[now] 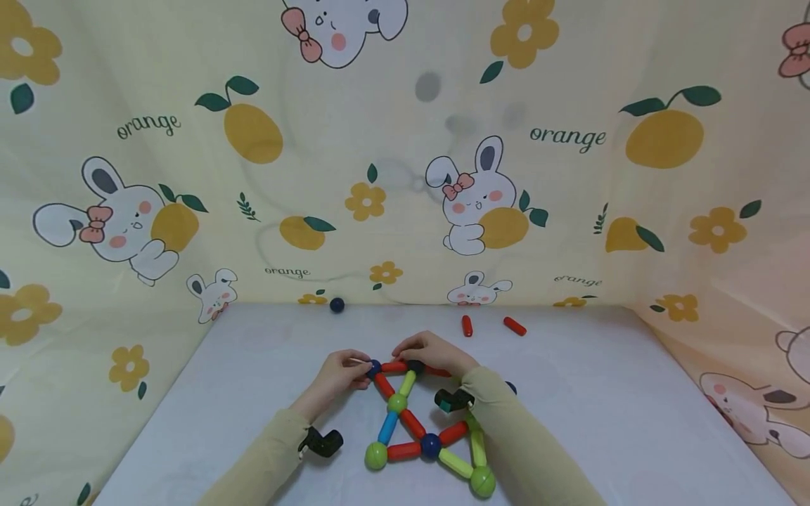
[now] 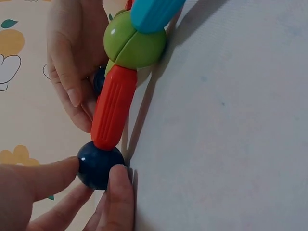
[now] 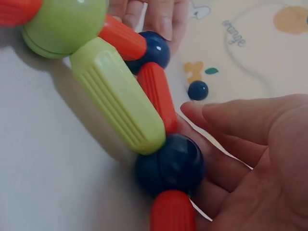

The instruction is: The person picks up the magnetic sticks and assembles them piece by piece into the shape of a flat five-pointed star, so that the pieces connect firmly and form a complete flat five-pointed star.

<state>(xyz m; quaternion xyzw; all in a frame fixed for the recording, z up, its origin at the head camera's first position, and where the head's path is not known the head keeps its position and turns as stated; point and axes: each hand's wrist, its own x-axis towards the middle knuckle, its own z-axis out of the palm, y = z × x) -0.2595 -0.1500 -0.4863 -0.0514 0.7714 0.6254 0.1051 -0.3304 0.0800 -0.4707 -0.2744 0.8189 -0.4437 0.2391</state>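
On the white tabletop lies a figure of magnetic rods and balls, with a green ball (image 1: 397,403) in its middle. My left hand (image 1: 342,372) pinches the dark blue ball (image 2: 98,166) at its far left corner between thumb and fingers. A red rod (image 3: 158,96) links that ball to a second dark blue ball (image 3: 171,166). Beside the second ball is my right hand (image 1: 433,350), its fingers extended and loosely bent, gripping nothing. A light green rod (image 3: 118,96) runs from there to the middle green ball. Part of the figure's right side is hidden under my right forearm.
Two loose red rods (image 1: 467,326) (image 1: 515,326) lie at the back right of the table. A loose dark blue ball (image 1: 337,305) sits at the back edge by the patterned curtain. Another blue ball (image 1: 511,387) peeks out past the right sleeve.
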